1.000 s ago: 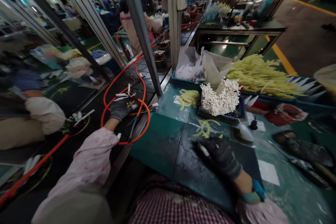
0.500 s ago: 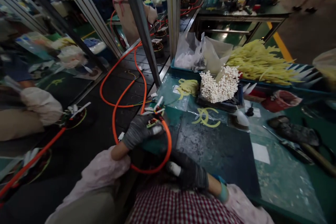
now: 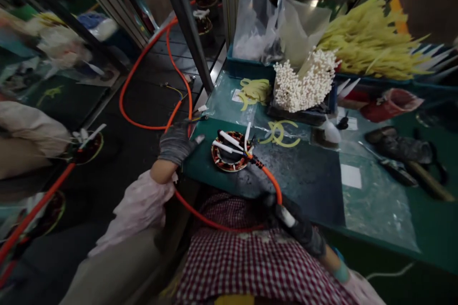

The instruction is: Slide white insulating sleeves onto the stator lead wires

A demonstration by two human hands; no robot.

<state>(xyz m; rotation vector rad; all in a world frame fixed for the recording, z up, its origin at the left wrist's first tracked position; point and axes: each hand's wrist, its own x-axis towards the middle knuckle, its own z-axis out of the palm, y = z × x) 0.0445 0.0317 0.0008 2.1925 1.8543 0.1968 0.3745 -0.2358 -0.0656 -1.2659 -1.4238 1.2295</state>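
A wound motor stator, a ring with white sleeves sticking up, lies on the dark work mat. From its right side an orange cable curves down to my right hand, gloved and closed around it by the bench's front edge. My left hand, in a grey glove, is left of the stator and apart from it, thumb stretched out. It rests by the cable's other run, and its fingers are partly hidden. Yellow curved strips lie on the mat behind the stator.
Behind the mat stand a tray of white beaded pieces and a pile of yellow strips. A hammer lies at right. A metal post rises at the back left. At left, a co-worker's sleeve is beside another stator.
The stator has come down onto the mat, and my left hand has let go of it and moved left. My right hand has moved right and now grips the orange cable. The view has tilted downward.
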